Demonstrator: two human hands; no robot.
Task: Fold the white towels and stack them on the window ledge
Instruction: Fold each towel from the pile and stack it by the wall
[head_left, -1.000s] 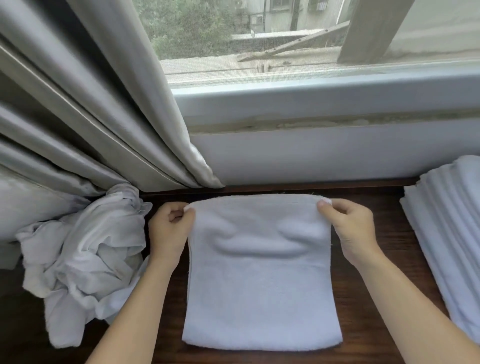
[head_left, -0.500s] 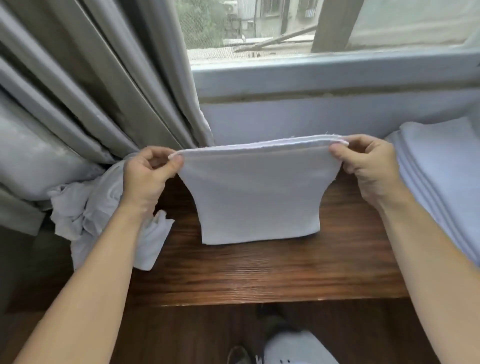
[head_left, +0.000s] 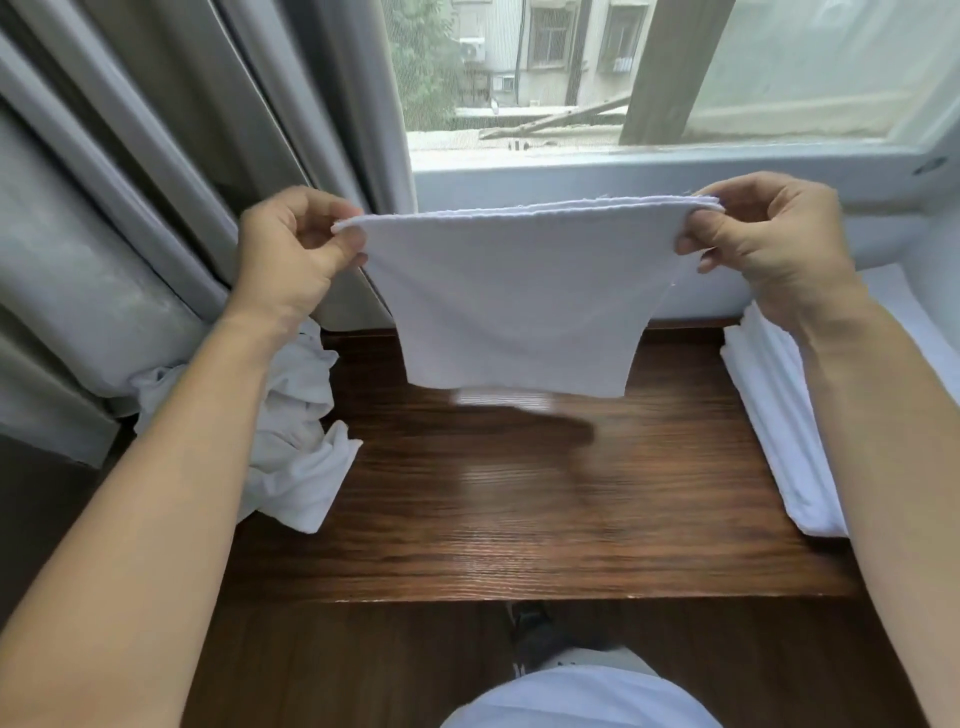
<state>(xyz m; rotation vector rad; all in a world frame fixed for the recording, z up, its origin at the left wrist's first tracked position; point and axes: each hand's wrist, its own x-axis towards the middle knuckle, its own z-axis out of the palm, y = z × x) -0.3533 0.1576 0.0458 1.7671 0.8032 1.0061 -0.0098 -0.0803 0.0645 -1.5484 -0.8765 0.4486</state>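
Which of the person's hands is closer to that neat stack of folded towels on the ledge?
The right. The right hand pinches a corner of the held towel just above the folded stack. The left hand pinches the opposite corner, over the crumpled pile.

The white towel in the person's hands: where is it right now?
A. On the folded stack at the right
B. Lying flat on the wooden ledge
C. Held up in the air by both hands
C: the left hand and right hand pinch the towel's top corners, and it hangs clear of the wooden ledge.
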